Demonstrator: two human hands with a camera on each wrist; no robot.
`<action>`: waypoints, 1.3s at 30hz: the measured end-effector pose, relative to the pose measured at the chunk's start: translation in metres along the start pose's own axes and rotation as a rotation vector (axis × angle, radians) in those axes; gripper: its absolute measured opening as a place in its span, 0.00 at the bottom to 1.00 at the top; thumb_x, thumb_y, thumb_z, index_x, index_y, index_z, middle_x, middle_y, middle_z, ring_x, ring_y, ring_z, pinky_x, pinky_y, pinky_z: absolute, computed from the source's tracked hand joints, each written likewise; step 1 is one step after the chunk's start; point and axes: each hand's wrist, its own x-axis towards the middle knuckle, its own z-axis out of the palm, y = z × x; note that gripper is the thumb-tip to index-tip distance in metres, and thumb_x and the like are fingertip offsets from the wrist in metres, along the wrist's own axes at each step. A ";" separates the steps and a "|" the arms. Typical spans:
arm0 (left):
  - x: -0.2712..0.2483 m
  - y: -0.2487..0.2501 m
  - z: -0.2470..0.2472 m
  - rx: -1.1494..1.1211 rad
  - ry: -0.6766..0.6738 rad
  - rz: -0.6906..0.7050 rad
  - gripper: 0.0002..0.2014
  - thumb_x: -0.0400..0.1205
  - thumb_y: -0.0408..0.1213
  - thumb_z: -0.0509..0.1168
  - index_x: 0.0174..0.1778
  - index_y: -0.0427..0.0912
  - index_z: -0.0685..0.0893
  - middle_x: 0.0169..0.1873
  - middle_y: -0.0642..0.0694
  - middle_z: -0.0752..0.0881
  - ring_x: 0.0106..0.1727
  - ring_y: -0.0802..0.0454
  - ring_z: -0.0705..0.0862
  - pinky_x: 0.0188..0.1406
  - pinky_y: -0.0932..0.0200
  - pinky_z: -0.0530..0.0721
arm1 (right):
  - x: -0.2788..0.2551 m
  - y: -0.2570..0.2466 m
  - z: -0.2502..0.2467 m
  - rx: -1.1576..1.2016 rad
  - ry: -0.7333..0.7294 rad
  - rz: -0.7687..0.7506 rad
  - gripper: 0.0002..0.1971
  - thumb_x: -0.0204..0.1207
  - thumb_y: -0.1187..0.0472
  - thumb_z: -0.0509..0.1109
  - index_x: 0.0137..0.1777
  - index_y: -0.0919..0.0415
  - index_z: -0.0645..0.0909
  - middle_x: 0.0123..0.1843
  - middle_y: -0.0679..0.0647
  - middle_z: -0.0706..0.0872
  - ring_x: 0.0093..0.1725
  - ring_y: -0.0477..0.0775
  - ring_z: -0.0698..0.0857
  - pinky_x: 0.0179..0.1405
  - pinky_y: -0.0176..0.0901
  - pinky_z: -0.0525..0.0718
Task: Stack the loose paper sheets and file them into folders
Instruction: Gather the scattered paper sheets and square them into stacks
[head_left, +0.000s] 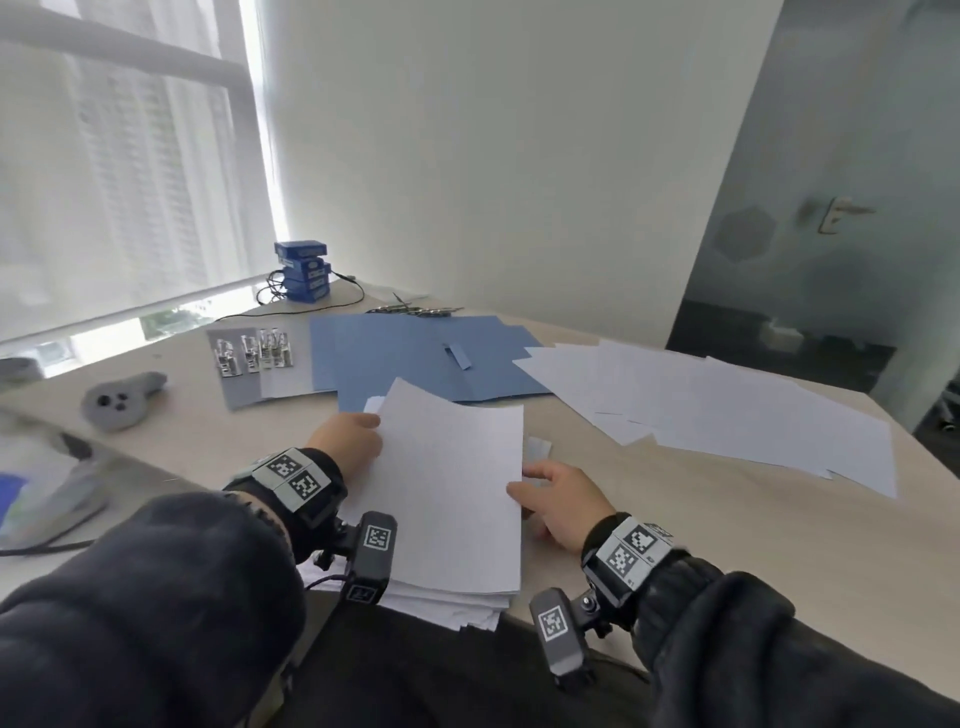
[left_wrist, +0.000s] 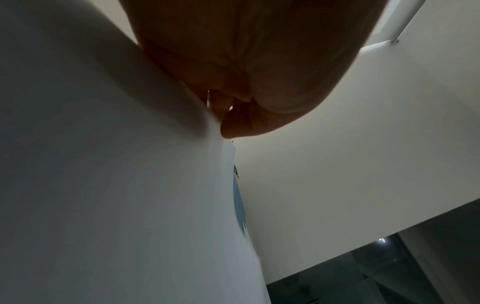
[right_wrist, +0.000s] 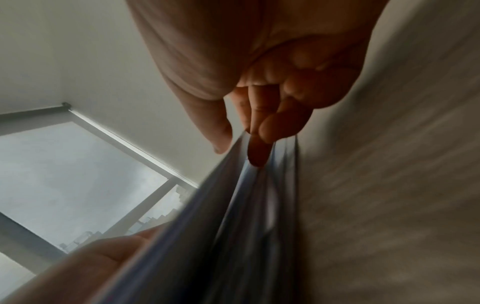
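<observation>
Both hands held a gathered stack of sheets at the near edge of the table, with most of the filing left to do.

The paper stack (head_left: 447, 499) lay partly lifted at the near table edge, its lower sheets fanned unevenly over the rim. The left hand (head_left: 347, 441) pinched its far left edge, and the right hand (head_left: 563, 506) gripped the right edge, thumb on top and fingers (right_wrist: 262, 142) tucked between the sheets. Just beyond, the blue folders (head_left: 415, 358) lay open and flat, holding no paper as far as could be seen. To the right, loose sheets (head_left: 727, 410) remained spread across the table (head_left: 701, 545), well apart from the stack. Metal clips (head_left: 254, 353) sat left of the folders. Judged from this, gathering was partway done, squaring looked unfinished, and filing had not begun.
</observation>
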 end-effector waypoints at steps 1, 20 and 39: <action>-0.001 0.001 0.002 0.008 -0.007 0.004 0.26 0.84 0.24 0.60 0.80 0.42 0.77 0.71 0.37 0.83 0.62 0.40 0.83 0.58 0.58 0.76 | -0.001 0.004 -0.005 -0.009 0.029 0.020 0.10 0.82 0.56 0.72 0.61 0.53 0.81 0.42 0.53 0.90 0.26 0.41 0.81 0.25 0.33 0.78; -0.063 0.102 0.224 -0.301 -0.371 0.269 0.14 0.84 0.27 0.64 0.59 0.48 0.88 0.54 0.54 0.90 0.56 0.60 0.84 0.53 0.59 0.77 | -0.055 0.140 -0.223 -0.081 0.591 0.124 0.06 0.80 0.59 0.71 0.47 0.45 0.85 0.48 0.46 0.90 0.52 0.49 0.87 0.50 0.42 0.80; 0.018 0.170 0.382 -0.018 -0.223 0.427 0.15 0.83 0.37 0.60 0.53 0.63 0.86 0.66 0.62 0.82 0.62 0.56 0.84 0.69 0.48 0.80 | 0.032 0.186 -0.314 -0.255 0.684 0.156 0.05 0.78 0.54 0.69 0.49 0.41 0.85 0.55 0.36 0.85 0.58 0.47 0.83 0.64 0.52 0.82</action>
